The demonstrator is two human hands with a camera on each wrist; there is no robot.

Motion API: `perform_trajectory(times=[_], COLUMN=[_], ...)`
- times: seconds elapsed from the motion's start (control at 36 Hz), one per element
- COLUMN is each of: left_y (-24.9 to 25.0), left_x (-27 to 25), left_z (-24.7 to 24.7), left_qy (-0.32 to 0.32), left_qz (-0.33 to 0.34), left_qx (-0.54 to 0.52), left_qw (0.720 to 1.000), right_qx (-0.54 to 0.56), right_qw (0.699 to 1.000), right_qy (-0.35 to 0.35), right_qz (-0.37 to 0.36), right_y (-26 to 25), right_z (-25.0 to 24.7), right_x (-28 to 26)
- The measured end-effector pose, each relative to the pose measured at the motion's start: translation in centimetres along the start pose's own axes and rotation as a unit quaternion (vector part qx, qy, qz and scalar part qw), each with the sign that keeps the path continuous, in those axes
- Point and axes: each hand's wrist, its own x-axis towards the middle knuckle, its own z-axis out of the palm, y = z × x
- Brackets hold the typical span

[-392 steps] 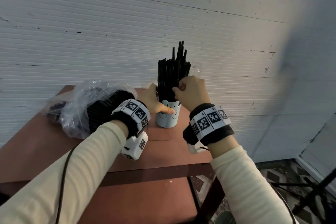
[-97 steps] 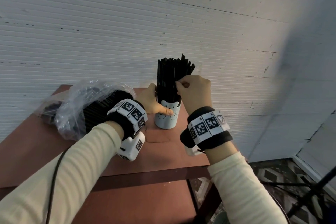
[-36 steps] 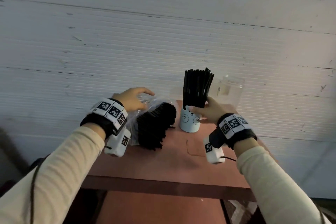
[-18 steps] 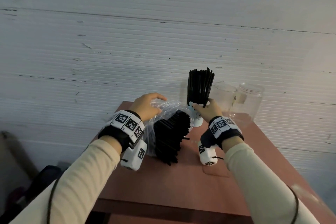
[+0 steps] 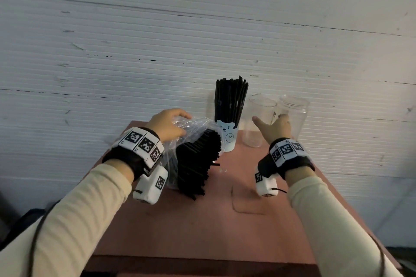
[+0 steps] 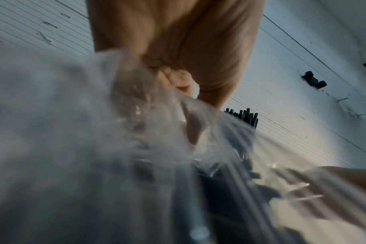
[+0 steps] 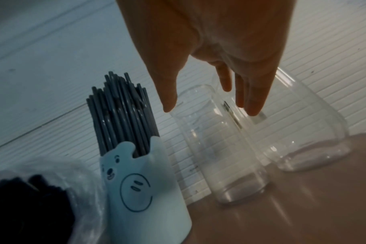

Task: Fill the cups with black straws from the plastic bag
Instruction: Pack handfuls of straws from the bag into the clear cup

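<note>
The left hand (image 5: 167, 125) grips the top of the crinkled clear plastic bag (image 5: 191, 128), which lies on the reddish-brown table (image 5: 202, 220) with a thick bundle of black straws (image 5: 198, 164) sticking out toward the near side. Just right of it stands the pale blue bear-face cup (image 5: 227, 137), packed with upright straws. Further right, the right hand (image 5: 273, 128), fingers spread and holding nothing, reaches at the tall clear plastic cup (image 5: 258, 123); a clear wide-mouthed jar (image 5: 295, 112) stands beside it.
</note>
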Motion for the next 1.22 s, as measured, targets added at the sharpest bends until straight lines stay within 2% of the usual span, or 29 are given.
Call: perform_trajectory(times=[0.19, 0.44, 0.64, 0.86, 1.0, 1.14, 1.22], left_y=[0.0, -0.1, -0.2, -0.2, 0.3, 0.8, 0.8], left_x=[0.8, 1.0, 0.5, -1.1, -2.6, -4.0, -4.9], left_z=[-0.3, -0.4, -0.3, -0.5, -1.6, -2.7, -2.8], left_qy=[-0.013, -0.013, -0.008, -0.01, -0.021, -0.043, -0.034], left_qz=[-0.012, -0.004, -0.005, 0.005, 0.012, 0.032, 0.032], left_qx=[0.008, 0.011, 0.011, 0.004, 0.029, 0.031, 0.012], left_qw=[1.0, 1.0, 1.0, 1.0, 0.999, 0.998, 0.999], right_qx=[-0.001, -0.027, 0.011, 0.025, 0.06, 0.056, 0.038], right_qw=[0.999, 0.998, 1.0, 0.998, 0.994, 0.986, 0.98], right_qy=[-0.012, 0.016, 0.016, 0.023, -0.025, -0.12, -0.163], right_qz=[0.035, 0.048, 0.023, -0.044, -0.087, -0.1, -0.111], right_y=[-0.6, -1.6, -0.9, 0.9, 1.8, 2.1, 1.7], right_z=[1.8, 2.7, 2.0, -2.3, -4.8, -5.2, -5.0], right_x=[1.0, 1.6, 0.9, -1.7, -4.0, -6.1, -7.3])
